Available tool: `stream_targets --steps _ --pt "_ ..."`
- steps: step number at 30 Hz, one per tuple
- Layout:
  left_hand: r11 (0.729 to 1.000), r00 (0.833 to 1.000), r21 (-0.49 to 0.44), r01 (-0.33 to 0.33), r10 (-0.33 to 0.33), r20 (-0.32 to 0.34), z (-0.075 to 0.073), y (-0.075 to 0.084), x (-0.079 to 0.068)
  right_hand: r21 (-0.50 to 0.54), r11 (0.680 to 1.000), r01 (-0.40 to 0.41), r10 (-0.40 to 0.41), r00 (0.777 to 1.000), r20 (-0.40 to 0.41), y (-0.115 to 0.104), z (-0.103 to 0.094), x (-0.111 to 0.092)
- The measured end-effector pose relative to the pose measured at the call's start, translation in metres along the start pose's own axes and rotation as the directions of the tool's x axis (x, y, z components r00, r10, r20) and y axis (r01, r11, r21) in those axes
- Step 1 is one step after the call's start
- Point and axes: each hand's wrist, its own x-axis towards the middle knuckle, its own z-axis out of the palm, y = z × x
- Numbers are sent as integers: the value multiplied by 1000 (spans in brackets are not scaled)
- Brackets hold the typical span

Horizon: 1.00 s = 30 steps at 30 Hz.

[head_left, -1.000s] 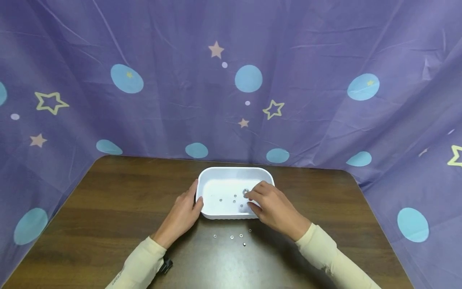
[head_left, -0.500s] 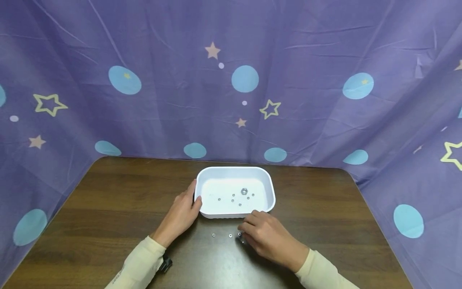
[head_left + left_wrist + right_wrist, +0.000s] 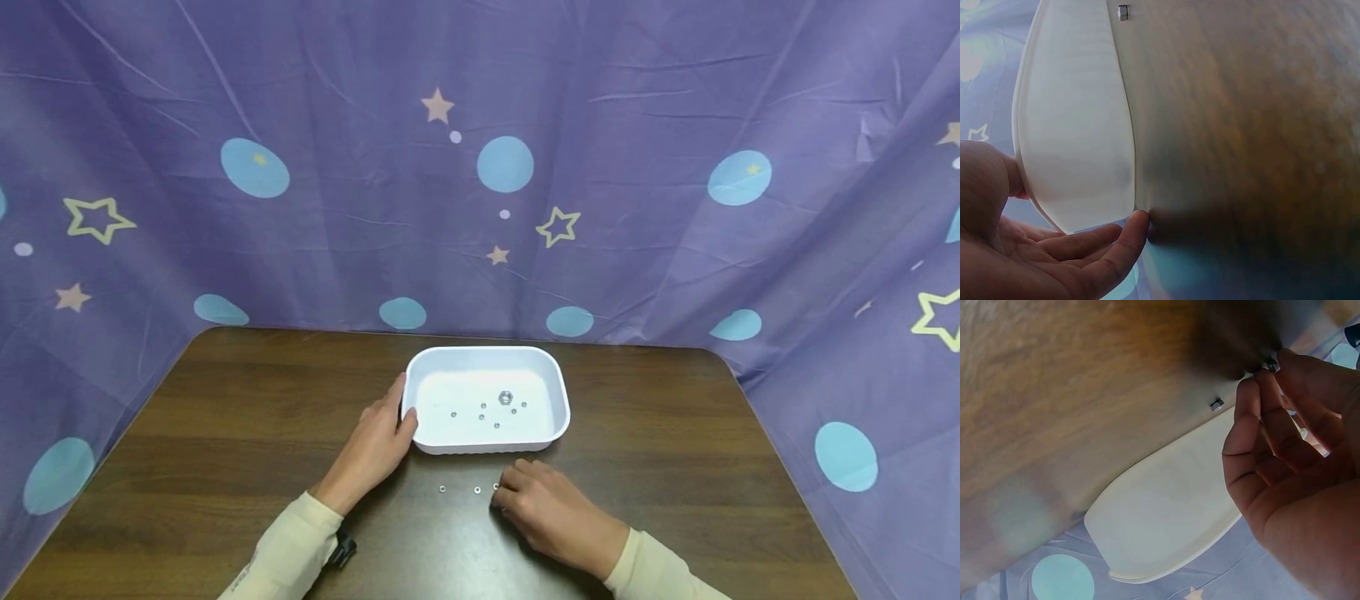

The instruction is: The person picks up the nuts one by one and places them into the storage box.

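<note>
A white tray (image 3: 450, 442) stands on the table toward the back. My left hand (image 3: 375, 446) holds its left end, thumb over the rim and fingers along the outside wall. Inside lie one large hex nut (image 3: 506, 397) and several small nuts (image 3: 482, 417). In front of the tray, my right hand (image 3: 551, 508) is low at the tabletop, pinching a small nut (image 3: 1273, 365) between thumb and forefinger, as the right wrist view shows. Beside its fingertips lies another nut (image 3: 496, 486), and farther left are two more, one in the middle (image 3: 477, 490) and one at the left (image 3: 442, 489).
The brown wooden table (image 3: 247, 417) reaches back to a purple curtain (image 3: 337, 208) with stars and dots. A small black object (image 3: 342, 552) shows at the left sleeve's cuff.
My right hand has left the tray and come down to the tabletop in front, onto a small nut. Small nuts now show in the tray where it was. My left hand keeps its hold.
</note>
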Motion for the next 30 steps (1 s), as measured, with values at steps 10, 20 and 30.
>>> stream_targets --steps 10,20,30 --pt "1000 1000 4 10 -10 0 1 -1 0 -21 999 35 -35 999 -8 -3 2 -2" --pt "1000 1000 3 15 -15 -7 0 0 1 -32 999 32 -33 999 -34 -2 -8 -3" --pt "1000 1000 10 3 -3 -13 2 -1 0 -11 1000 -18 17 996 -91 8 -36 5"
